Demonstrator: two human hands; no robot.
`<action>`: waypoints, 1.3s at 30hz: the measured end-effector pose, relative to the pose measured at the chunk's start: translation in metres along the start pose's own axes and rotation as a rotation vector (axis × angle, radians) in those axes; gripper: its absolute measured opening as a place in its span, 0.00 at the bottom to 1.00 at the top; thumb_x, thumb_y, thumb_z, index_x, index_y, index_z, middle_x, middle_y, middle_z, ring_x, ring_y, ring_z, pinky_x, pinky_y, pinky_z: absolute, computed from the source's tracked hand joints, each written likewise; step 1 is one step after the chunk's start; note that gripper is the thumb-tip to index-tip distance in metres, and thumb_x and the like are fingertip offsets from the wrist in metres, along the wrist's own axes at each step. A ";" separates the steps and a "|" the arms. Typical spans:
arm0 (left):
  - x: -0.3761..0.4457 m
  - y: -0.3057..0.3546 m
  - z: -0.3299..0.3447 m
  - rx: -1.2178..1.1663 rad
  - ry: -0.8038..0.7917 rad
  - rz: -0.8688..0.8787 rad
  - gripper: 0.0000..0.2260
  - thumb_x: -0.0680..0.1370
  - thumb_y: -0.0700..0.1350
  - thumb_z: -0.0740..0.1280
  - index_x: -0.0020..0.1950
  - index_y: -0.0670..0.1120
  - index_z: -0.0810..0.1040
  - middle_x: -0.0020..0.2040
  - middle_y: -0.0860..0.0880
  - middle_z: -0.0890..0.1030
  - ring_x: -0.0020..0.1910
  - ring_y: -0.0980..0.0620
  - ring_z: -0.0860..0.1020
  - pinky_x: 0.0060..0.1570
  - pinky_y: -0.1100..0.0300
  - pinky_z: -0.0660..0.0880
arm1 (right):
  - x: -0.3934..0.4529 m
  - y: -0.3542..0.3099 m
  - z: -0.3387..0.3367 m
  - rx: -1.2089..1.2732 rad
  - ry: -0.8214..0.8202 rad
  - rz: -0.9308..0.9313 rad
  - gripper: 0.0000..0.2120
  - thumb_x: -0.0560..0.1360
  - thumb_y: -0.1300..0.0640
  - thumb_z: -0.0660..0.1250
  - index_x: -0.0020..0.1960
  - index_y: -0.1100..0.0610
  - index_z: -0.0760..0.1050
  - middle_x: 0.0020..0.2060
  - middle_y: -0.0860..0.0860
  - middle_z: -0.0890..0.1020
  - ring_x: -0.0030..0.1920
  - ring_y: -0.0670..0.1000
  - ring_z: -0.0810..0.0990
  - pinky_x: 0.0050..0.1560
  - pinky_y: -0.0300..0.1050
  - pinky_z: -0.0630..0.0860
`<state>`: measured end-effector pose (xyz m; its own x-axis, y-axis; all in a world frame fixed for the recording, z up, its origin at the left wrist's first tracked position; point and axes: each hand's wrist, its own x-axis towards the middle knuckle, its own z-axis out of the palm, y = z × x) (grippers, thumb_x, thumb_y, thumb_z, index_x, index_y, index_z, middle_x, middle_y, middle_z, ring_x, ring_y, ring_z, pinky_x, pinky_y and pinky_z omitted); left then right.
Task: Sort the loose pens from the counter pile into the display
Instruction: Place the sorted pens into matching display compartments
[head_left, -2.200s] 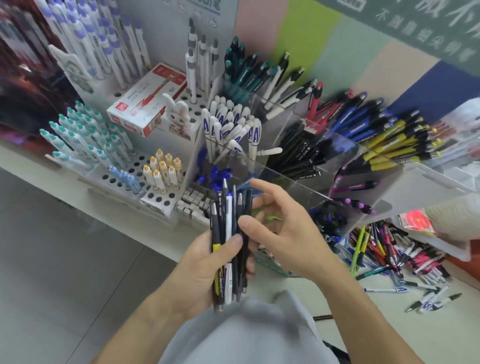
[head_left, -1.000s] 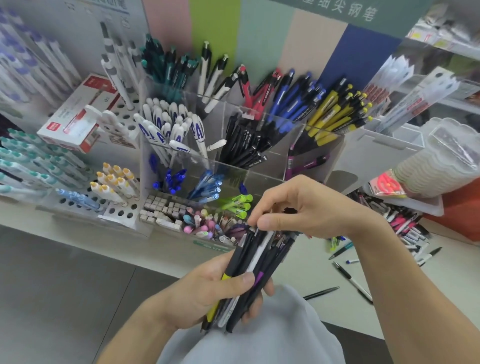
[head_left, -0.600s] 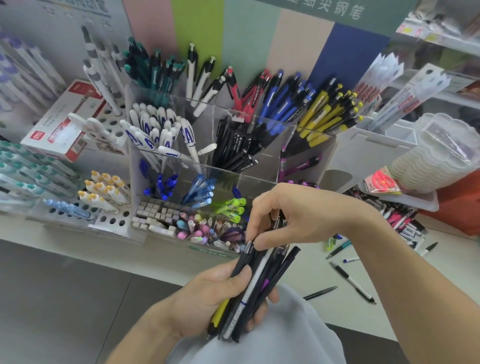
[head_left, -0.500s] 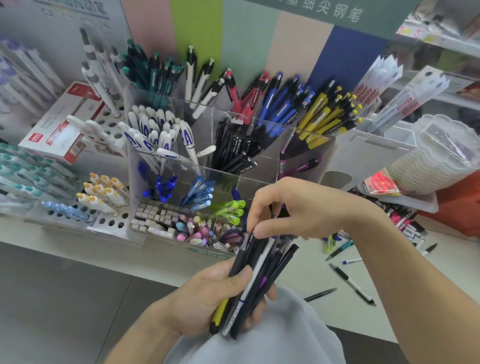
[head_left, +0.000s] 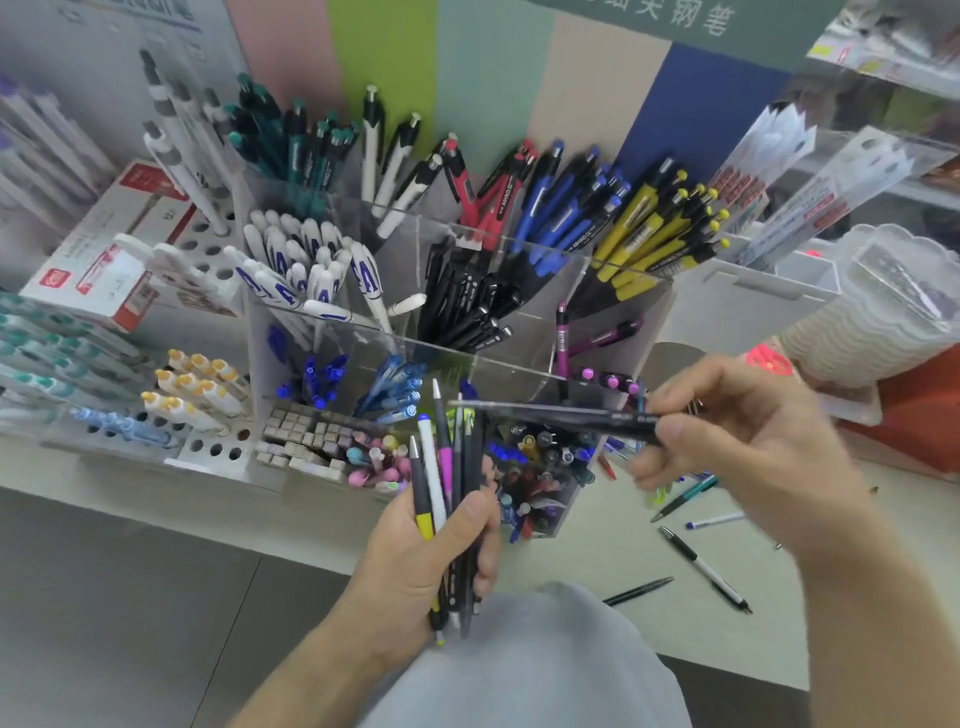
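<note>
My left hand (head_left: 426, 566) grips a bundle of pens (head_left: 447, 467) upright in front of the clear acrylic display (head_left: 498, 364); the bundle holds black, white, yellow-banded and pink pens. My right hand (head_left: 737, 441) pinches one black pen (head_left: 561, 415) and holds it level, pointing left above the bundle. The display's compartments hold sorted black pens (head_left: 467, 306), blue pens (head_left: 561, 213), yellow-and-black pens (head_left: 654, 239), red pens (head_left: 493, 192) and white pens (head_left: 311, 270).
Loose pens (head_left: 701, 566) lie scattered on the pale counter (head_left: 597, 551) to the right of the display. A red-and-white box (head_left: 104, 244) and pegboard racks of capped pens (head_left: 192, 389) stand at the left. Stacked plastic trays (head_left: 872, 322) sit at the right.
My right hand has drawn one black pen out of the bundle and moved it right and up, holding it level. My left hand has turned the bundle more upright.
</note>
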<state>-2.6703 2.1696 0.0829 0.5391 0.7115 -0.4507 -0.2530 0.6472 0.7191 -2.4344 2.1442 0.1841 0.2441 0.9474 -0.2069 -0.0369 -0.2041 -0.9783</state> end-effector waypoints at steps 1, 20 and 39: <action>0.001 0.000 0.003 -0.006 0.044 0.011 0.21 0.69 0.55 0.77 0.50 0.40 0.78 0.30 0.42 0.74 0.24 0.47 0.69 0.25 0.59 0.69 | -0.007 0.013 0.010 0.080 0.050 0.014 0.05 0.69 0.72 0.67 0.39 0.65 0.74 0.32 0.60 0.83 0.28 0.60 0.84 0.29 0.47 0.82; 0.003 0.011 0.011 0.139 0.266 0.169 0.10 0.75 0.46 0.70 0.52 0.42 0.74 0.30 0.38 0.75 0.24 0.46 0.70 0.25 0.56 0.70 | -0.029 0.064 0.058 -0.153 -0.002 0.134 0.11 0.81 0.60 0.66 0.55 0.49 0.85 0.27 0.47 0.78 0.27 0.45 0.71 0.30 0.36 0.67; -0.007 0.005 0.017 0.565 0.063 0.106 0.05 0.78 0.48 0.71 0.51 0.49 0.80 0.40 0.49 0.85 0.37 0.52 0.83 0.41 0.58 0.80 | -0.019 0.067 0.070 0.217 0.170 0.179 0.08 0.82 0.63 0.64 0.59 0.57 0.78 0.36 0.51 0.78 0.39 0.55 0.76 0.44 0.51 0.73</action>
<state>-2.6615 2.1629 0.0988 0.4807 0.7908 -0.3790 0.1747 0.3371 0.9251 -2.5089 2.1302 0.1215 0.3732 0.8427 -0.3881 -0.2945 -0.2890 -0.9109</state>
